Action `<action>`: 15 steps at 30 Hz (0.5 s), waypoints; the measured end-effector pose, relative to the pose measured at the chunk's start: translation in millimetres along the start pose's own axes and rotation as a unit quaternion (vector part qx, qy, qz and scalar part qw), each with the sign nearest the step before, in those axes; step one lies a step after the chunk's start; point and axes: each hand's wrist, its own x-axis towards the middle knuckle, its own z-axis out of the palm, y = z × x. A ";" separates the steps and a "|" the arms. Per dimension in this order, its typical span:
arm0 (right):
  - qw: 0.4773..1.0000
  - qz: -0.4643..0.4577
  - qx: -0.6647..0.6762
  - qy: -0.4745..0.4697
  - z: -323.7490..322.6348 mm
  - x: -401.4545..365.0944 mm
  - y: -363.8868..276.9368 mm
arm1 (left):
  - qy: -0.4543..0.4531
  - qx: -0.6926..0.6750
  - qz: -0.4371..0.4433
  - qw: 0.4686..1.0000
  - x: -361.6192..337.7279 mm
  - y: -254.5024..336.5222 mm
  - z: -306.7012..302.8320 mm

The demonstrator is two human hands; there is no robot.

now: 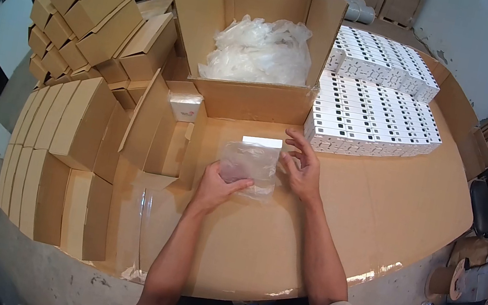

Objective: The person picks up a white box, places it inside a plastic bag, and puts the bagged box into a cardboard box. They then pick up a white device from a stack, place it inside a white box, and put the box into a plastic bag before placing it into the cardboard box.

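Note:
My left hand [217, 188] grips a clear plastic bag [255, 162] by its lower left side, with the thumb lying across the front. My right hand [304, 173] is at the bag's upper right edge, fingers apart and slightly curled; whether a fingertip touches the plastic is hard to tell. Just behind the bag lies a small white box [263, 141], its lower part hidden by the plastic. To the left stands an open brown carton [161, 131] with a plastic-wrapped white box [184, 107] at its far end.
A large carton [253, 102] full of clear plastic bags [262, 51] stands behind my hands. Rows of white boxes [374, 120] are stacked at the right. Brown cartons [76, 123] line the left side, with more piled behind. All rest on a cardboard-covered table [377, 209].

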 end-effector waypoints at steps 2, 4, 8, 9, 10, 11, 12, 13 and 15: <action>0.999 -0.012 -0.049 -0.019 2.6 2.2 -2.8 | 0.003 -0.004 0.007 1.000 2.3 -1.1 -2.4; 0.997 -0.007 -0.066 -0.035 5.5 2.5 -3.1 | 0.015 0.003 0.016 1.000 4.0 0.2 -1.5; 0.997 0.049 -0.042 -0.049 5.9 -0.1 0.6 | 0.017 -0.006 0.028 0.999 5.9 1.5 0.1; 0.996 0.067 -0.035 -0.050 6.6 -0.8 1.4 | 0.016 0.005 0.020 1.000 6.3 1.1 0.2; 0.996 0.073 -0.027 -0.045 7.8 -1.3 2.1 | 0.016 0.016 0.012 1.000 6.7 0.8 0.1; 0.996 0.078 -0.019 -0.039 9.0 -1.9 2.6 | 0.016 0.027 0.005 0.999 6.7 0.3 0.1; 0.996 0.084 -0.011 -0.033 9.6 -2.5 3.2 | 0.015 0.019 0.010 1.000 7.0 -1.4 0.3; 0.997 0.074 -0.018 -0.029 9.4 -3.0 3.7 | 0.014 0.010 0.015 1.000 7.7 -3.9 0.5; 0.998 0.053 -0.032 -0.021 8.4 -2.0 4.8 | 0.012 0.016 0.013 1.000 7.7 -3.7 1.1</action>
